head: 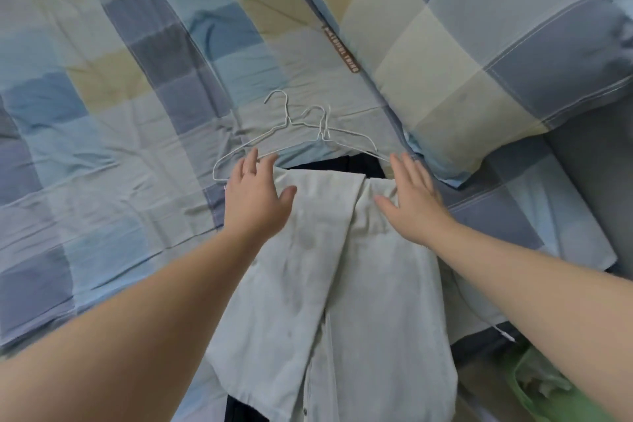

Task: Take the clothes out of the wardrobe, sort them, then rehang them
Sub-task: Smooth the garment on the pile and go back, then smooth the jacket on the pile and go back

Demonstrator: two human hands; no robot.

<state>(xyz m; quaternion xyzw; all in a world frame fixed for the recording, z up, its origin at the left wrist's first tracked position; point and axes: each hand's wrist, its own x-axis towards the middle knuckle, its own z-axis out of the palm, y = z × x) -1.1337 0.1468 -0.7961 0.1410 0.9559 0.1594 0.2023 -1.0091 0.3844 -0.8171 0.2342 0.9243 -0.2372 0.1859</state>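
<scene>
The left hand (255, 195) is open, fingers straight and a little spread, holding nothing; its thumb lies over the top left corner of a folded white shirt (342, 267) and its fingertips reach the wire of the nearest hanger. The right hand (411, 202) is open the same way, palm down at the shirt's top right corner, gripping nothing. Whether the palms press the cloth or hover just above it cannot be told. The shirt lies lengthwise between the forearms, on top of a dark garment (342, 163) that shows at its far and near ends. Just beyond lie white wire hangers (291, 127), overlapping, on the checked bedsheet (102, 113). A checked pillow (462, 62) sits to the right.
</scene>
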